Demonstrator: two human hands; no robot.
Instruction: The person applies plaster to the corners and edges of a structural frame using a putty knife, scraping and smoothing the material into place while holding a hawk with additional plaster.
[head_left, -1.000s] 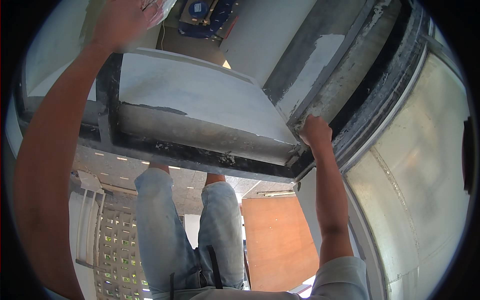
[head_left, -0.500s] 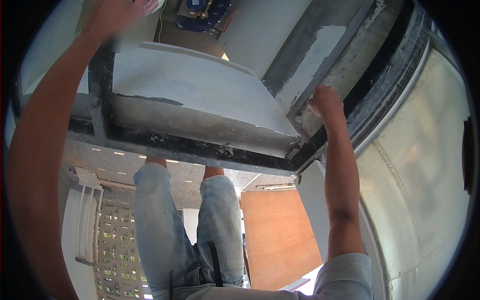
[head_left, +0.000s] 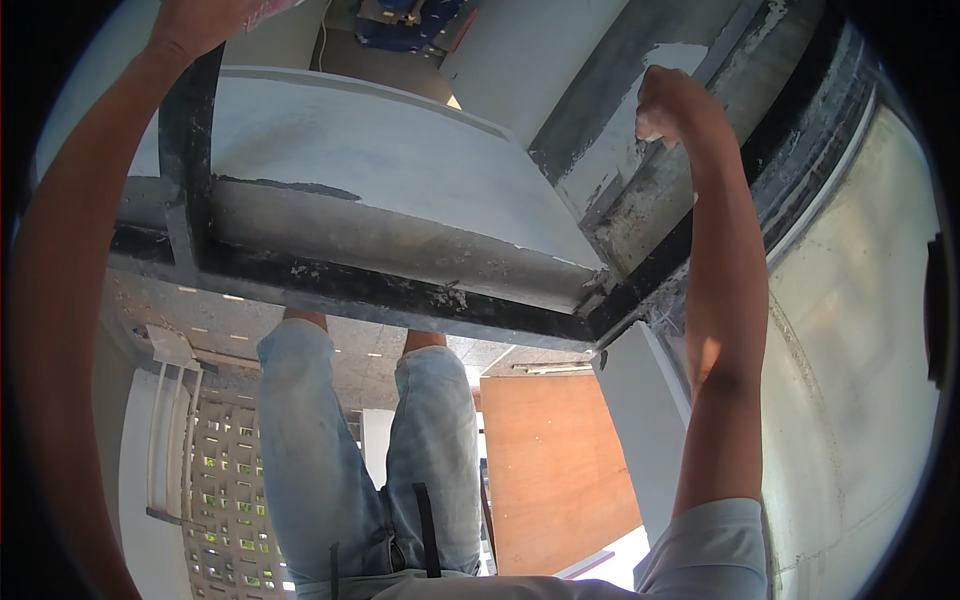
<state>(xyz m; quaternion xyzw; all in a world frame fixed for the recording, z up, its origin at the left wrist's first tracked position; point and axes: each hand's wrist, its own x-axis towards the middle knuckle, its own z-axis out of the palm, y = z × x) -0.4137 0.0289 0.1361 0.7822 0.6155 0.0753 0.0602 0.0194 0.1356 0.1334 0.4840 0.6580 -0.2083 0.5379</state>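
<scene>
My right hand point(head_left: 672, 106) is closed in front of a dark grey panel with a white, uneven patch point(head_left: 625, 115). Its fingers are curled, and whatever they hold, if anything, is hidden; a pale bit shows near the fingertips. At the upper left, my left hand point(head_left: 205, 22) is cut off by the picture's top edge. Whitish-pink smears show by its fingers, whose grip I cannot make out. Below it stands a black upright bar point(head_left: 187, 150) of a frame. A broad white-coated panel point(head_left: 380, 140) slopes between my two arms.
A black scuffed beam point(head_left: 400, 293) runs across in front of my legs. To the right is a large pale curved panel point(head_left: 850, 330). An orange-brown board point(head_left: 560, 470) and a pierced block wall point(head_left: 235, 480) show lower down. Dark blue items point(head_left: 405, 25) lie beyond the top.
My right hand has moved up and slightly right, from the frame's corner region to the white patch, still closed. My left hand has shifted a little up and left, further out of view.
</scene>
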